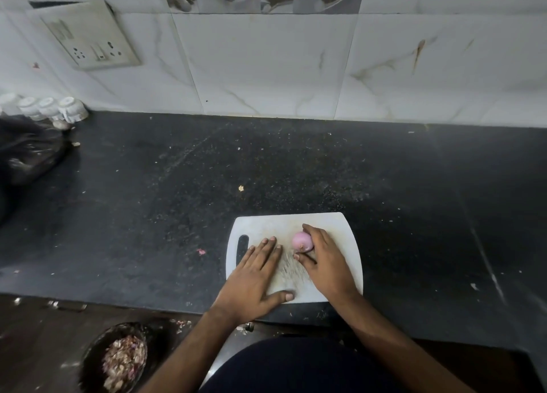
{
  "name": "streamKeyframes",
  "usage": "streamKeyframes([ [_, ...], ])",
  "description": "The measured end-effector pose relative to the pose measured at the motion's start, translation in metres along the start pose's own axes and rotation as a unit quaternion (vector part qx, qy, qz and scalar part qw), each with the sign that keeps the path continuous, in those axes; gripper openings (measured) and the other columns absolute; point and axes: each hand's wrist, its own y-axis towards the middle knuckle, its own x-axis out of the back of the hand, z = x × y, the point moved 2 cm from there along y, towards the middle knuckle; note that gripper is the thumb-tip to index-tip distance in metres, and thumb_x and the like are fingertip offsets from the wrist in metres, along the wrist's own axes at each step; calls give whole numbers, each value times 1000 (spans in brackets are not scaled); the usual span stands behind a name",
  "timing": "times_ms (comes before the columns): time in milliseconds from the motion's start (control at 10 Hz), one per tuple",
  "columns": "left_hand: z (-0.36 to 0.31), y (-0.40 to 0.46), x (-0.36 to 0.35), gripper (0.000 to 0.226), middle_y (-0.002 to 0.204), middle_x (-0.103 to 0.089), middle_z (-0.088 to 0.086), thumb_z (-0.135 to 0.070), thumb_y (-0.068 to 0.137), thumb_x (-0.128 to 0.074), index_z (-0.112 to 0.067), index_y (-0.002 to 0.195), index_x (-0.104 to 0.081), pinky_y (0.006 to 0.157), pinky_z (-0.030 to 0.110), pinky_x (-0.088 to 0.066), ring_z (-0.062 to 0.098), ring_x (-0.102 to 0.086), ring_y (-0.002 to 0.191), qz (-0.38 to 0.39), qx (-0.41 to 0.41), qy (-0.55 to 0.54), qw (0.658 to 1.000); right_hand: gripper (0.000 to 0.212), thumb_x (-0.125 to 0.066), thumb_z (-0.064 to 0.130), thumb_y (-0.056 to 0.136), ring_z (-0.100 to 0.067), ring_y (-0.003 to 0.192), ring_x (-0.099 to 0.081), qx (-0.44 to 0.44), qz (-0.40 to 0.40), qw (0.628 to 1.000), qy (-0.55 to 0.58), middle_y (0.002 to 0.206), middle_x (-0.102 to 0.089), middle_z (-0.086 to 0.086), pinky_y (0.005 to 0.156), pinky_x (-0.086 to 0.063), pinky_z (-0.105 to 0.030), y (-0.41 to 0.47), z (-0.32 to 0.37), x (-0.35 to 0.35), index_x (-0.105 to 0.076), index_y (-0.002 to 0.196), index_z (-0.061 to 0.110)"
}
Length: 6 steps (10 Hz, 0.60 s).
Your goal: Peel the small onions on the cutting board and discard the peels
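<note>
Taking the white cutting board (349, 244) as the landmark, far to its left and toward the wall a black plastic bag (26, 153) slumps on the dark countertop (148, 215), with a row of upturned white cups (50, 108) behind it and a switch plate (90, 34) on the tiled wall above. Below the counter edge, left of and nearer than the board, a dark bin (118, 357) holds a heap of dry onion peels (124, 360); a few scraps lie on the counter between bag and board, among them a pink flake (201, 251) just left of the board. On the board's left half the left hand (257, 277) lies flat, fingers straight and spread, grasping nothing, just beside the handle slot (242, 249). Right of it, at the board's middle, the small peeled pink onion (302, 241) sits on the surface, with the right hand (325, 262) curled round its right side, thumb and fingers holding it. The right hand covers much of the board's right half.
</note>
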Motion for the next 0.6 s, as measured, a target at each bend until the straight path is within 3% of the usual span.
streamKeyframes([
  [200, 1, 6, 9, 94, 176, -2, 3, -81, 97, -14, -18, 167, -10, 129, 31, 10, 12, 9, 161, -17, 17, 8, 1000, 75, -78, 32, 87, -13, 135, -43, -19, -1, 1000, 4, 145, -51, 3, 115, -37, -29, 2, -2, -2, -42, 151, 15],
  [400, 2, 8, 16, 97, 175, -8, 5, -80, 95, 1, -16, 166, -15, 132, 38, 1, 16, 1, 162, -27, 37, 11, 999, 76, -77, 32, 89, -13, 138, -41, -16, 1, 1000, -10, 149, -47, 3, 116, -36, -29, 0, -1, -1, -39, 152, 15],
  [500, 0, 10, 19, 97, 175, -9, 6, -79, 95, 3, -15, 166, -16, 133, 44, -5, 18, -1, 162, -30, 35, 13, 999, 77, -74, 35, 91, -13, 140, -38, -18, -4, 1000, -8, 152, -45, 3, 115, -30, -22, -3, 1, 2, -36, 154, 15],
  [600, -3, 12, 26, 90, 175, -9, 6, -73, 100, -1, -13, 166, -17, 132, 41, -1, 19, -2, 163, -43, 33, 24, 998, 73, -71, 34, 93, -13, 141, -37, -10, -34, 999, -12, 153, -43, 2, 114, -32, -24, -5, 7, 9, -36, 155, 13],
])
